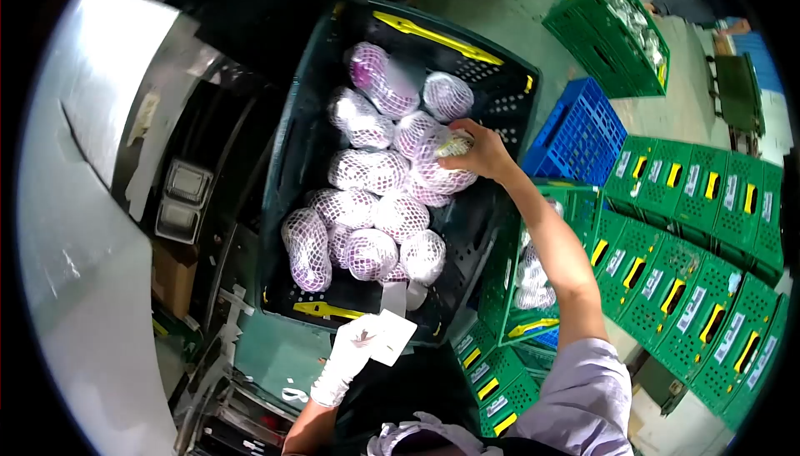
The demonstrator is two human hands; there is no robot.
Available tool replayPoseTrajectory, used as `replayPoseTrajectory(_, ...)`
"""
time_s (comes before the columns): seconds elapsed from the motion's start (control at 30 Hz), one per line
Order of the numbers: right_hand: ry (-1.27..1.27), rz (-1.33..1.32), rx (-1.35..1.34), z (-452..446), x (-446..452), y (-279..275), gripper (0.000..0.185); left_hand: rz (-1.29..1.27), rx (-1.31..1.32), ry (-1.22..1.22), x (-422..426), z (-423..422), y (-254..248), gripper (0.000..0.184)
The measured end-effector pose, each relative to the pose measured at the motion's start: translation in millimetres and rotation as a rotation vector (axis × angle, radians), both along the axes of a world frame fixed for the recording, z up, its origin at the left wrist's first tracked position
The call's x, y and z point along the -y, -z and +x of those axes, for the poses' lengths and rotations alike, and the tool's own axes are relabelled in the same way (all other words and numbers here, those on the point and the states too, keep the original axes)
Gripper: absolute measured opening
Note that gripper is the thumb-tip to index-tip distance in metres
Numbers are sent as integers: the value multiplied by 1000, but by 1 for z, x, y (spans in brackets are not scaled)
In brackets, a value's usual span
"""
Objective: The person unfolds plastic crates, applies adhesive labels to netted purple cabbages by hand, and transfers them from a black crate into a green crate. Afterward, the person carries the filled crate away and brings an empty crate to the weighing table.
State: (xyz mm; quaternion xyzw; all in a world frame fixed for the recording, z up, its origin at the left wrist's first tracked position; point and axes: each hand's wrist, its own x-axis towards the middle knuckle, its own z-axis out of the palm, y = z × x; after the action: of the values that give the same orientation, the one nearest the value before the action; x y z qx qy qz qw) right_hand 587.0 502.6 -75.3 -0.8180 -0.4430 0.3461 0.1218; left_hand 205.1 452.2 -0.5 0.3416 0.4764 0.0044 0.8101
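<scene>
A dark crate [283,164] with yellow handles holds several purple produce pieces [362,170] wrapped in white foam netting. Inside its right side, my right hand [479,154], bare, has its fingers round a netted piece [442,172] that lies on the others. Just outside the crate's near edge is my left hand [354,348], in a white glove, closed on a white card [394,338]. A pale strip [394,296] reaches from the card towards the netted pieces.
To the right stand a green crate [496,289] with netted items, a blue crate [575,135] and rows of stacked green crates [650,264]. Another green crate [600,39] is at the upper right. Metal trays [185,185] and a machine edge [92,231] lie left.
</scene>
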Motion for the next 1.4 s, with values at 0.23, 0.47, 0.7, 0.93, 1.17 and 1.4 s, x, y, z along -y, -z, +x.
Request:
replayPoseTrajectory(0.23,688,636,-682,-10,159,-83,66,-115,-6,216,18,48,-47,36)
replayPoseTrajectory(0.47,1426,488,-234,54,344,23,65,-232,89,214,64,85,-47,23)
replayPoseTrajectory(0.7,1103,-393,559,82,396,125,72,-81,-83,287,95,110,-38,8)
replayPoseTrajectory(0.93,765,206,-978,-6,253,-38,28,161,-184,30,78,136,-36,12)
replayPoseTrajectory(1.17,232,-11,-855,-88,166,-119,17,378,-137,-7,52,117,-34,8)
replayPoseTrajectory(1.4,136,448,-230,-31,45,-38,6,-249,122,-37,7,60,-22,21)
